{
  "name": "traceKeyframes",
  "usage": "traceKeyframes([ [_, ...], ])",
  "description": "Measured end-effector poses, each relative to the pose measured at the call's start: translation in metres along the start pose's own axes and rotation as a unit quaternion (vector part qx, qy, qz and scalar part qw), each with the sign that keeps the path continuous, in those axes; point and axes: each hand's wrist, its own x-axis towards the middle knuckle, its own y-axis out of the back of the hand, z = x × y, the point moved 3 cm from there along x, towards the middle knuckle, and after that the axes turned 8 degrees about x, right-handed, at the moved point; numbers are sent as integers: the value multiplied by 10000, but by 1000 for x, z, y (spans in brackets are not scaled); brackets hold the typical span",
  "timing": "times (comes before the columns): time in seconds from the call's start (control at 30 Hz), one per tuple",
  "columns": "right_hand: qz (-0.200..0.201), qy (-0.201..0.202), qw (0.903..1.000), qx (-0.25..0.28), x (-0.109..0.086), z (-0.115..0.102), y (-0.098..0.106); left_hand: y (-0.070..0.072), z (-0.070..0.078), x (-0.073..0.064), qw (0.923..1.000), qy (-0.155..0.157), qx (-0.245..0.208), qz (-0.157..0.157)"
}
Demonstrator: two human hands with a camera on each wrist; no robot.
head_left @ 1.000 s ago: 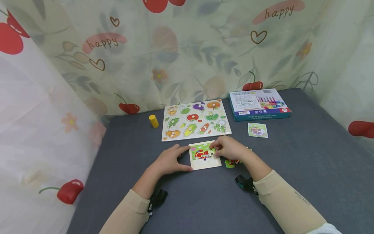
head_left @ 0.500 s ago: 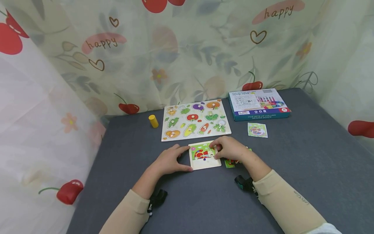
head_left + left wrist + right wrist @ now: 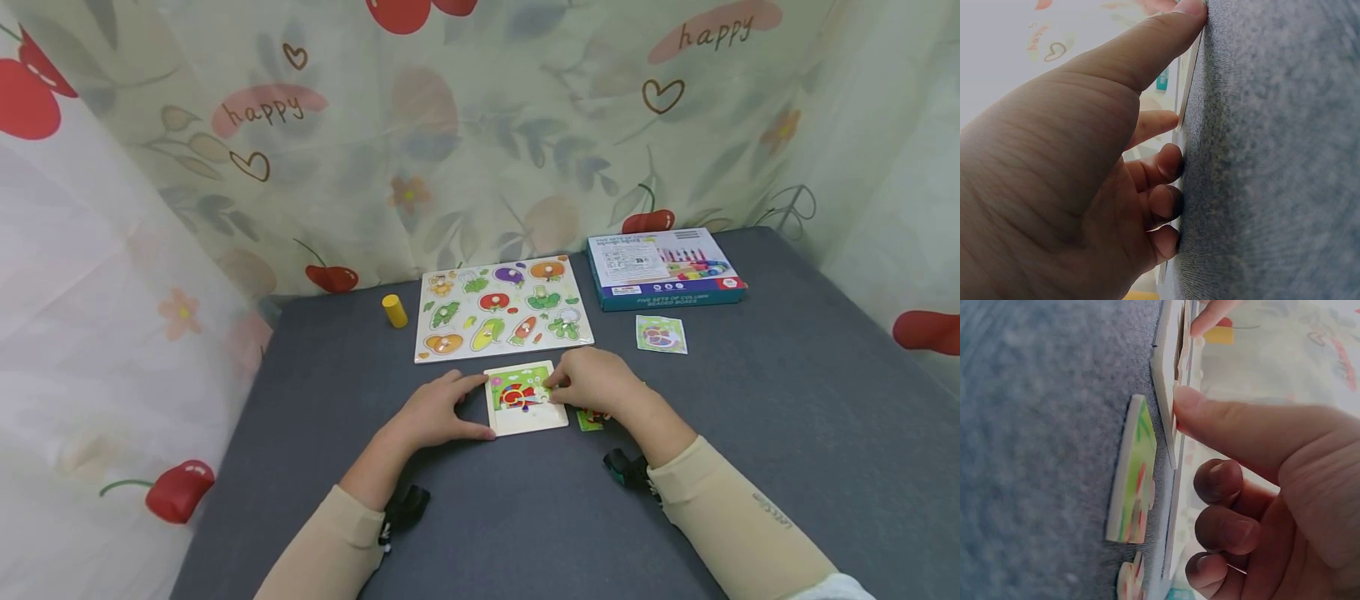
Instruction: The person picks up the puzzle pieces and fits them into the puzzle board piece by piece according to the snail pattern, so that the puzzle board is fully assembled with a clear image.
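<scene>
A small jigsaw tray (image 3: pixel 527 425) with a pale wooden rim lies mid-table, its upper part filled with a green and red picture. My left hand (image 3: pixel 431 410) touches its left side, index fingertip at the upper corner and thumb at the lower one. In the left wrist view, the other fingers (image 3: pixel 1166 203) bend toward the cloth. At the tray's right edge, my right hand (image 3: pixel 596 382) pinches a puzzle piece between thumb and index; the fingers mostly hide the piece. In the right wrist view, the thumb (image 3: pixel 1229 422) meets the tray's surface. Loose puzzle pieces (image 3: pixel 1138 469) lie beside the tray, partly under the right hand.
Behind the tray lies a vegetable peg puzzle board (image 3: pixel 504 308). A yellow cylinder (image 3: pixel 394 311) stands left of it. To the right are a bead-set box (image 3: pixel 667 268) and a small picture card (image 3: pixel 662 335). A printed curtain hangs behind the grey tabletop (image 3: pixel 495 517).
My right hand has shifted slightly right, its index fingertip moving from the picture toward the tray's right edge. The small gap seen there earlier looks covered. My left hand keeps its place.
</scene>
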Motion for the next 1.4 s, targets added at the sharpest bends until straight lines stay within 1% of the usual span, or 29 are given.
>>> traceKeyframes([
  [0.13, -6, 105, 9996, -279, 0, -1, -2, 0, 0, 0, 10000, -8, -20, -9],
  [0.23, -63, 167, 9992, -359, 0, -1, -4, 0, 0, 0, 10000, -16, -21, -13],
  [0.4, -298, 228, 9992, -135, -1, 3, -7, 0, 1, 1, 10000, -23, 6, -14],
  [0.57, -349, 366, 9987, -51, -1, 5, -7, 0, 1, 3, 10000, -55, 21, 19],
  [0.67, -281, 400, 9988, 31, -1, 6, -7, -1, 1, 3, 10000, -63, 19, 35],
  [0.77, -153, 349, 9992, 71, -1, 5, -7, -1, 1, 3, 10000, -52, 23, 35],
  [0.87, -124, 379, 9992, -93, -2, 2, -7, -2, 1, 2, 10000, -28, 22, 21],
  [1.03, -366, 515, 9968, -479, -5, -7, -8, -1, 1, 1, 10000, -11, 11, 16],
  [1.23, -616, 794, 9927, -662, -5, -17, -11, 0, 0, 1, 10000, -39, 12, 56],
  [1.4, -712, 747, 9926, -642, -6, -19, -12, -1, 0, 1, 10000, -52, 0, 69],
])
